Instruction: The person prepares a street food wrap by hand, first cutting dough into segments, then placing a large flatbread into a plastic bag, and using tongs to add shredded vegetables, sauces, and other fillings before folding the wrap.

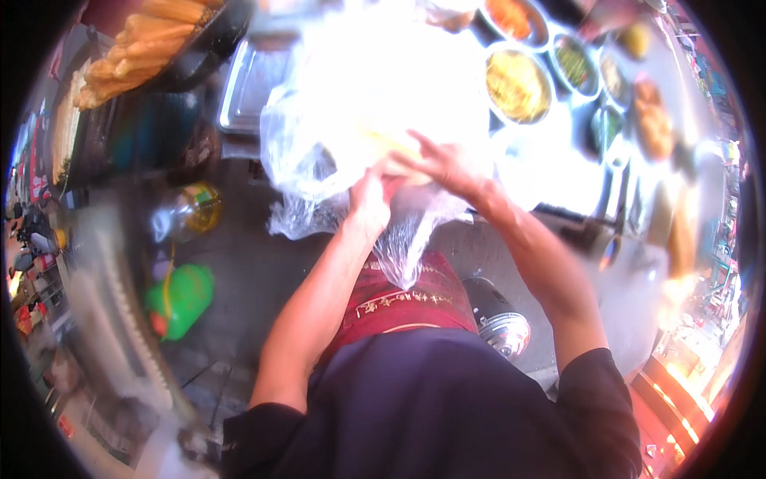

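Note:
My left hand (372,200) is at the near edge of a glaring white work surface (383,66), its fingers curled against a pale yellow, floppy-looking piece, likely food (386,143). Glare hides most of that piece and whether the fingers grip it. Just to the right, my right hand (446,167) reaches over the same piece with its fingers spread. Clear plastic film or bags (299,149) bunch up left of the hands. More crumpled clear plastic (407,251) hangs below the hands, in front of a dark red apron (413,299) that bears writing.
Bowls of yellow shreds (517,84), orange shreds (508,18) and chopped greens (574,63) stand at upper right. A metal tray (248,90) and fried dough sticks (143,48) are at upper left. Lower down are an oil bottle (203,206), a green plastic container (182,302) and a shiny metal vessel (505,335).

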{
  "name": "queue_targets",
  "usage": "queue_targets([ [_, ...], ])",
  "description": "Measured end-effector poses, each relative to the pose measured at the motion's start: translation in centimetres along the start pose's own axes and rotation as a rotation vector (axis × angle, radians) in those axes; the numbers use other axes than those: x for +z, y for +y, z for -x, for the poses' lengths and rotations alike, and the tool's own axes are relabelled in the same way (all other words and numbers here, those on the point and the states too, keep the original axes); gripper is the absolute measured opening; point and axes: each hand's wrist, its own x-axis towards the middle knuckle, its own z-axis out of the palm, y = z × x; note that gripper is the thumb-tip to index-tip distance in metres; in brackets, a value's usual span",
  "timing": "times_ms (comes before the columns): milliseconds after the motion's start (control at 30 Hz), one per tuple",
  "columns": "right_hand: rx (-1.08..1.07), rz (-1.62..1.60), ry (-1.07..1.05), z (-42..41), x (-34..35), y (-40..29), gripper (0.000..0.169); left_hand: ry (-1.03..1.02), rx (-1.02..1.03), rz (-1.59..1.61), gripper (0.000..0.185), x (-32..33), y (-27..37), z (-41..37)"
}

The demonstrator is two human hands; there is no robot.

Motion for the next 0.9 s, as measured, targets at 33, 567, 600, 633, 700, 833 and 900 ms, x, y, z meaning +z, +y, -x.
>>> queue_targets([
  [33, 0.061, -0.136, 0.112, 0.5, 1.5, 0.2, 0.045, -0.009, 0.004, -0.033, 0.02, 0.8, 0.4, 0.5],
  [567, 0.495, -0.271, 0.361, -5.4, -5.7, 0.8, 0.015, -0.228, 0.996, -2.364, 0.029, 2.3, 0.1, -6.2],
  [600, 0.494, -0.259, 0.347, -5.7, -6.3, 1.4, 0.015, -0.13, 1.135, -2.336, 0.029, 1.6, -0.7, -7.6],
  [633, 0.512, -0.251, 0.388, -6.0, -7.3, 1.8, 0.015, -0.028, 1.271, -2.298, 0.03, 0.8, -1.5, -8.8],
  [700, 0.564, -0.295, 0.433, -6.4, -10.3, 2.2, 0.014, 0.027, 1.279, -2.24, 0.034, 1.6, -1.3, -9.2],
  [833, 0.476, -0.194, 0.479, -7.0, -13.3, 3.2, 0.018, -0.13, 0.776, -2.367, 0.047, 4.7, 0.6, -10.7],
  [900, 0.417, -0.115, 0.528, -7.3, -14.5, 3.6, 0.02, -0.399, 0.494, -2.401, 0.047, 5.8, 1.6, -11.0],
])
